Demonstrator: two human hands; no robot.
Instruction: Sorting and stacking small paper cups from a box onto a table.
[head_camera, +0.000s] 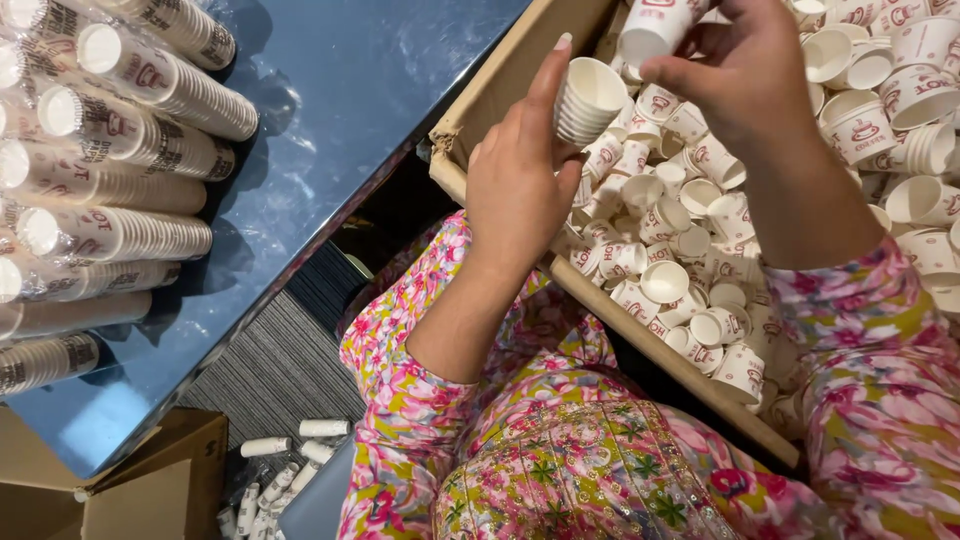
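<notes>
Where the blue surface (340, 110) fills the upper left, long sleeves of nested paper cups (120, 160) wrapped in clear plastic lie side by side on it, open ends facing left. Below its near edge an open brown carton (150, 480) sits on the floor, and just right of it small white rolls (290, 450) lie scattered on the grey carpet. Further right, a large cardboard box (650, 345) rests against the person's lap, its near wall running diagonally under both forearms in flowered sleeves. Inside it lies a loose heap of small white paper cups (680, 240) with red print, tumbled at every angle, some mouth up, some on their sides. Above the box's left corner, the left hand (515, 185) is closed around a short nested stack of cups (585, 100), thumb raised beside the top cup's rim. Just right of it, the right hand (745, 75) pinches a single cup (650, 30) by its side, held near the stack and over the heap.
</notes>
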